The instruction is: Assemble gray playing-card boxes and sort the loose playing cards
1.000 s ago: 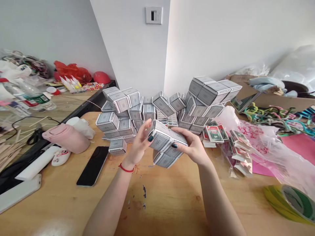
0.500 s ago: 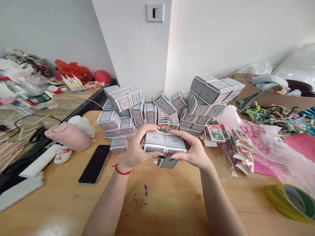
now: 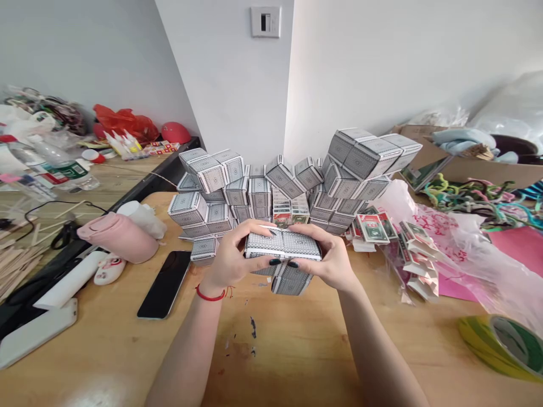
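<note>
Between my two hands is a block of boxes (image 3: 282, 247) made of playing cards with grey patterned backs. My left hand (image 3: 237, 254) grips its left end, fingers over the far top edge and thumb along the near side. On the right end, my right hand (image 3: 324, 254) holds it the same way, the two thumbs almost meeting. Another card box (image 3: 292, 280) shows below the thumbs; whether it is joined to the held block I cannot tell. Behind, many similar card boxes (image 3: 207, 172) stand in stacks, with a taller stack (image 3: 365, 155) at the right.
A black phone (image 3: 164, 284) lies left of my arms, beside a pink bottle (image 3: 119, 236). At the right are opened card packs (image 3: 418, 257), a thin plastic bag (image 3: 458, 243) and a roll of yellow-green tape (image 3: 500, 345). Dark scraps (image 3: 253, 328) dot the wooden table (image 3: 297, 350).
The held block has tipped slightly and shifted a little left, and more of the box under the thumbs shows. Both hands keep their grip.
</note>
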The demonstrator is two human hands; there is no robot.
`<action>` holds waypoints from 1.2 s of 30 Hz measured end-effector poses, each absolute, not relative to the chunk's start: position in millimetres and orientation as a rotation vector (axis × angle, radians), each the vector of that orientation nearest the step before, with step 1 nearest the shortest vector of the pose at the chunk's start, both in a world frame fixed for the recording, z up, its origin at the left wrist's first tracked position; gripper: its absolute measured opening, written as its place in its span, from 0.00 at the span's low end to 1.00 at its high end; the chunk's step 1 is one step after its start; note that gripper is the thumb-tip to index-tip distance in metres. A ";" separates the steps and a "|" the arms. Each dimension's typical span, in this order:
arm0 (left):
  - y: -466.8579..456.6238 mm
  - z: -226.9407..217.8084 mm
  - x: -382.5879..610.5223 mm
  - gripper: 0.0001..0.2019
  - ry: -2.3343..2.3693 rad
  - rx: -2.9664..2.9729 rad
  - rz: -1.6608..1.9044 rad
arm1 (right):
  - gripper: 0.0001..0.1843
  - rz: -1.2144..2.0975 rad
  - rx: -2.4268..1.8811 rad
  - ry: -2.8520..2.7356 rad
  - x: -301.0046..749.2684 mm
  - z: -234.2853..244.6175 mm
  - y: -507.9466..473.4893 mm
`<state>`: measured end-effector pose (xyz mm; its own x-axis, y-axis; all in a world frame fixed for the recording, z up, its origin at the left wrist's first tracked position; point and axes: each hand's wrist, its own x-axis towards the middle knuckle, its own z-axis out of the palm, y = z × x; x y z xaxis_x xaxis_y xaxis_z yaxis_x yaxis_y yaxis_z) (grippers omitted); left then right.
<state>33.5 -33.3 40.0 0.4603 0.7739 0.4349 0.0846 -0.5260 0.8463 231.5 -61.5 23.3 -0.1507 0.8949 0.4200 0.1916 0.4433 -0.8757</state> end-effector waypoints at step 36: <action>-37.2 31.0 46.7 0.09 0.950 1.756 0.974 | 0.15 0.908 -0.983 -1.704 234.2 27.8 -59.7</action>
<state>46.7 -37.2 31.0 0.3976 0.8916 0.2165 0.1940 -0.3123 0.9300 234.2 -59.7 27.8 -0.2394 0.9039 0.3544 0.2101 0.4046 -0.8900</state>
